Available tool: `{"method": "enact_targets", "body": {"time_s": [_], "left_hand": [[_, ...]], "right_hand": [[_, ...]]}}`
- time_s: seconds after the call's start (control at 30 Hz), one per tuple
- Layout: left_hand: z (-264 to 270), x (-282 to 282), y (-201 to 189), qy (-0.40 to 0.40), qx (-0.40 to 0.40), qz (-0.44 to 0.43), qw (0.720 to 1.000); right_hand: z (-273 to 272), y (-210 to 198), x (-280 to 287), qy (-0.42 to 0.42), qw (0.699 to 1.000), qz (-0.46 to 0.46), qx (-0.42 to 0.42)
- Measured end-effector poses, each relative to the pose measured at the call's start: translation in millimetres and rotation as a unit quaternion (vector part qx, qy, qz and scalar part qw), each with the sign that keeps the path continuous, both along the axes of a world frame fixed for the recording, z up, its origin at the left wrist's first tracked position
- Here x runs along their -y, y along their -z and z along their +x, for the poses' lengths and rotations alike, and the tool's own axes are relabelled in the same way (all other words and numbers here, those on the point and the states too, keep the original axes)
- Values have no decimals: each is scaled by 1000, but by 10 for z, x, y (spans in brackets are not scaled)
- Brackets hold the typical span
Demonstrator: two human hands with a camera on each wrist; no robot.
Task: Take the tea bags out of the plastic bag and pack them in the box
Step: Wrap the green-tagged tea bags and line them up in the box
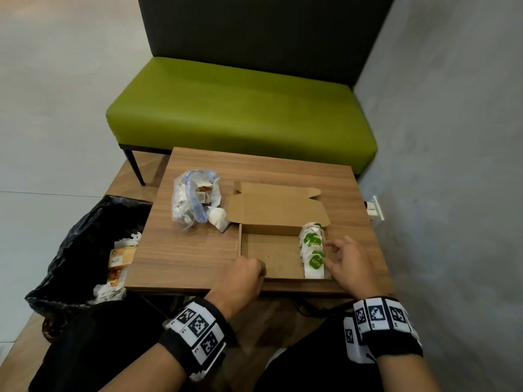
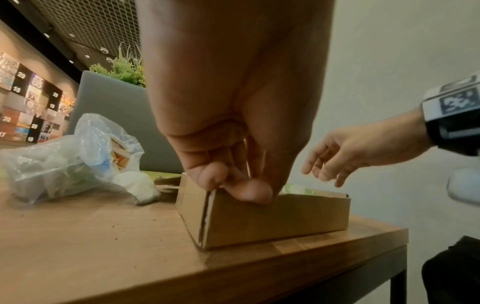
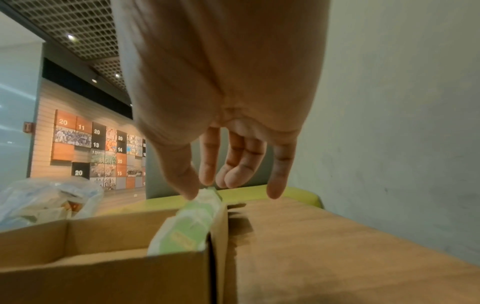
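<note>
So there's a shallow brown cardboard box (image 1: pixel 271 257) sitting open on the wooden surface (image 1: pixel 192 250), lid flap folded back toward the green bench seat (image 1: pixel 240 108). A row of white tea bags with green tags (image 1: pixel 312 251) is lined up along the box's right wall, overlapping each other like fallen dominoes. The rest of the box floor just has some crumbs on it.

The left hand (image 1: pixel 240 278) pinches the near-left corner of the box, thumb on the outside of the wall and fingers curled over the rim, which the left wrist view (image 2: pixel 233 164) shows pretty clearly. The right hand (image 1: pixel 348 264) is relaxed with fingers spread, holding nothing, fingertips right at the tea bag row; the right wrist view (image 3: pixel 233 144) has the thumb tip touching the top of a bag.

The crumpled clear plastic bag with a blue zip (image 1: pixel 195 200) lies left of the lid, more tea bags inside, and one loose white tea bag (image 1: pixel 218 219) sits just beside it. A black bin bag (image 1: pixel 85 250) with scraps is off the left edge.
</note>
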State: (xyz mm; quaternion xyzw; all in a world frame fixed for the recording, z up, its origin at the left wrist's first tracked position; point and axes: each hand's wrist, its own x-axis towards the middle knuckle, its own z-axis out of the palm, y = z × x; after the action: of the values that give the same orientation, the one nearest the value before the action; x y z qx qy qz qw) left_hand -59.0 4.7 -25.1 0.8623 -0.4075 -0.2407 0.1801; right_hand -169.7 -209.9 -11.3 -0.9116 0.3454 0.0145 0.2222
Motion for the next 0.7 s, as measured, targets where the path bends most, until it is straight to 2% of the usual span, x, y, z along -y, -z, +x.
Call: {"method": "enact_targets", "body": {"time_s": [0.1, 0.2, 0.3, 0.5, 0.7], "left_hand": [[-30, 53, -61, 25, 54, 11, 998], [-156, 174, -73, 58, 131, -3, 990], [-303, 350, -27, 96, 185, 18, 978], [-341, 481, 18, 106, 180, 54, 976], [-329, 492, 27, 103, 195, 46, 974]], "right_hand": [[-131, -71, -84, -24, 1000, 4, 17], [-211, -49, -222, -46, 998, 32, -29], [-224, -42, -342, -61, 994, 19, -87], [-234, -44, -506, -86, 989, -41, -110], [-162, 6, -564, -87, 982, -46, -162]]}}
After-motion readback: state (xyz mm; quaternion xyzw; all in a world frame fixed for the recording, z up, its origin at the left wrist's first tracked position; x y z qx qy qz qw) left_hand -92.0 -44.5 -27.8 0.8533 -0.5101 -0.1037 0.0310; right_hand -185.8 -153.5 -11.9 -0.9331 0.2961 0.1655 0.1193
